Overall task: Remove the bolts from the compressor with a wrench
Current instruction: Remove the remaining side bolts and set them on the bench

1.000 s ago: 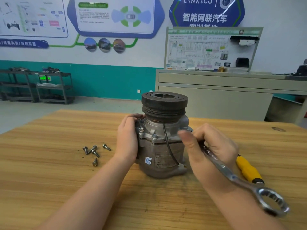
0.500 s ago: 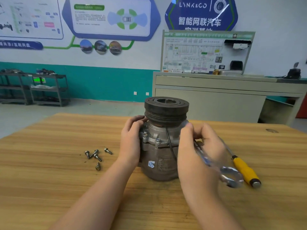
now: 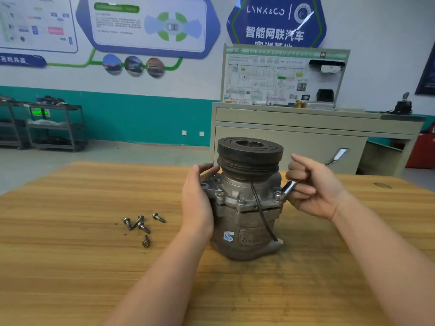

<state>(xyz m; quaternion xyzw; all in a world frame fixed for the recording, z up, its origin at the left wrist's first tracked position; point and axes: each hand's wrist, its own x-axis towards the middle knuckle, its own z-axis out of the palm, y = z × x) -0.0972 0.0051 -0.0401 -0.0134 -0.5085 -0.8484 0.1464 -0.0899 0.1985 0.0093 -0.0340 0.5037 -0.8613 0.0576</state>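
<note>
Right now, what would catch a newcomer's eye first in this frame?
The compressor standing upright mid-table, black pulley on top, steadied by the left hand. On its right side, the right hand holds a wrench set on a flange bolt. Left of it, five loose bolts lie on the wooden table.

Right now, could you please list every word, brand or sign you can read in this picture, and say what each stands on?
"LYNK&CO": dark blue hexagonal wall sign.
"智能网联汽车": same sign, below the brand.
"互利共赢": blue banner on the wall, cut off at the edge.
White wall posters, wiring-diagram board, blue sticker on the grey metal compressor: too small or blurred.
</note>
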